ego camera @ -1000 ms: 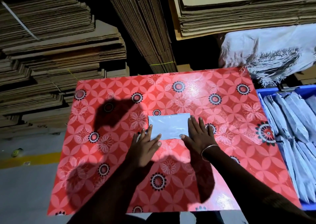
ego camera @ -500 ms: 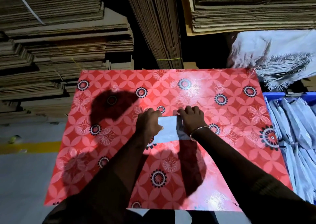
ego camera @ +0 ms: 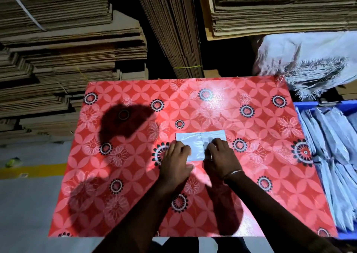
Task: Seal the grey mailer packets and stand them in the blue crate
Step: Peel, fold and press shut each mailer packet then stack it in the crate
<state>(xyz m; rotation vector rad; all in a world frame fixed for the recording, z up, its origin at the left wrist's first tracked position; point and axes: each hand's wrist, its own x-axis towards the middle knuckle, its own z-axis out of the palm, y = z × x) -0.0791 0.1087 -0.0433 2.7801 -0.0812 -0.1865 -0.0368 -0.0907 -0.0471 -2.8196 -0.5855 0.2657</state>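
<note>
Pressing 1 grey mailer packet (ego camera: 195,139) on the red table (ego camera: 251,185), 2 hands' curled fingers (ego camera: 180,148); crate (ego camera: 305,105) beside.

Cardboard stacks (ego camera: 67,55) behind red floral table (ego camera: 212,102), grey floor (ego camera: 29,204).

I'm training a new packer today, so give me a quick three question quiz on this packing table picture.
1. True or false: the grey mailer packet lies flat on the red patterned table.
2. Which hands touch the packet? A) left hand only B) right hand only C) both
3. Fill in: the blue crate sits at the table's ___ side and holds standing packets.

Key: 1 true; 2 C; 3 right
</note>
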